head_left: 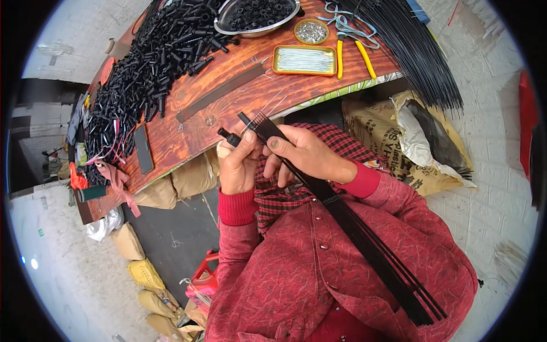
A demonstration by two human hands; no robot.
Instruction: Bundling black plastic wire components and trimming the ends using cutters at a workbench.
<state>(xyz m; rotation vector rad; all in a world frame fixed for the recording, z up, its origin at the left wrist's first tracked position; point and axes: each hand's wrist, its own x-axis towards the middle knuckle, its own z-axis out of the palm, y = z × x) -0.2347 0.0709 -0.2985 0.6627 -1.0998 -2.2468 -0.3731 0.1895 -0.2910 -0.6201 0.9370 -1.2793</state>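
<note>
Currently left hand [238, 165] pinching small black cap [229, 137]; right hand [305, 154] gripping rod bundle [342, 214], tips probably just right of cap, bundle trailing down-right.

Both forearms come up from the near edge in red sleeves and meet at the middle. The left hand [238, 165] is curled, thumb and forefinger pinched together at its far tip. The right hand [307, 153], just beside it and touching, has its fingers bent inward in a closed grip, thumb pointing left.
</note>
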